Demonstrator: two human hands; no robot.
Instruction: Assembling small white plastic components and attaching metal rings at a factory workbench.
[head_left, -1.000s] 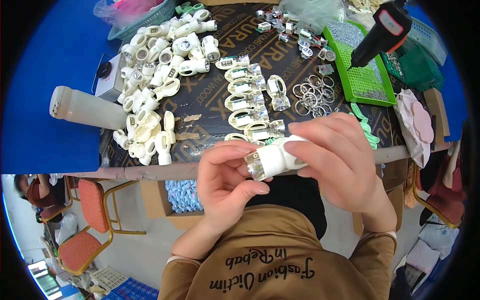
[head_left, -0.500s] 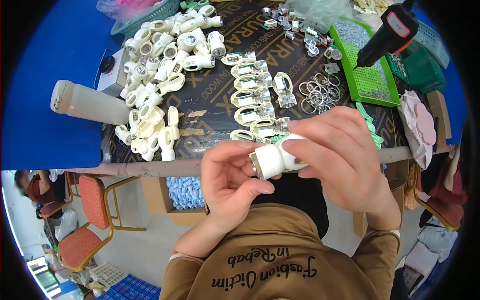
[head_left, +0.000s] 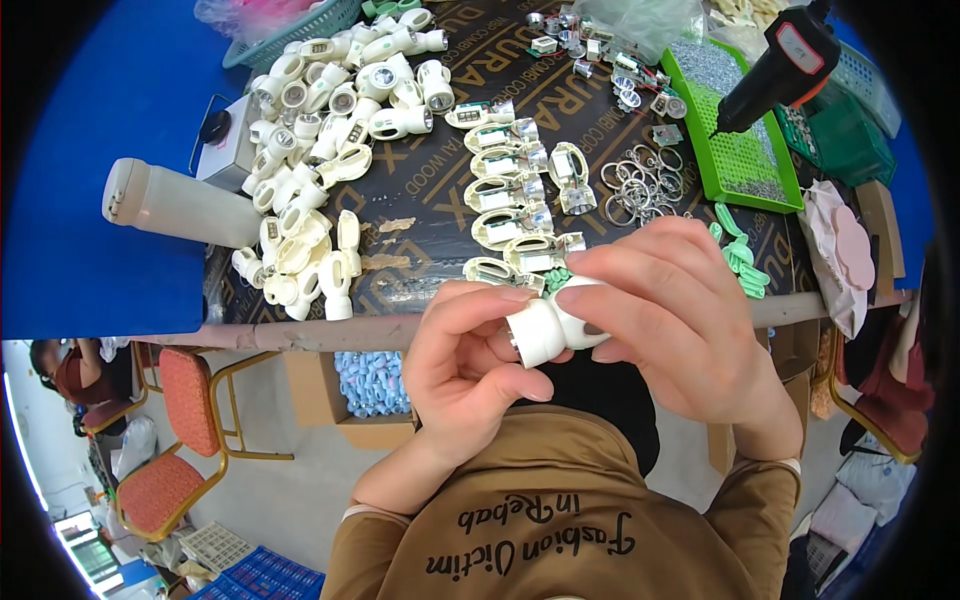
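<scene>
Both hands were closed around one small white plastic housing (head_left: 548, 330), which the person held in the air just in front of the near edge of the table (head_left: 420, 225), above the lap. The left hand (head_left: 470, 365) pinched its wider round end between thumb and fingers, and the right hand (head_left: 670, 310) covered the other end from above.

The housing could slip, because only fingertips held it and it hung past the table edge; if it dropped, it would probably fall to the floor or into the cardboard box (head_left: 370, 385) under the table. A strong squeeze might also push the two halves crooked, though the seam was hidden by the fingers.

The long axis of the housing lay almost level, running left to right and a little downward on the left. Its open round end pointed toward the left hand and slightly to the person.
</scene>
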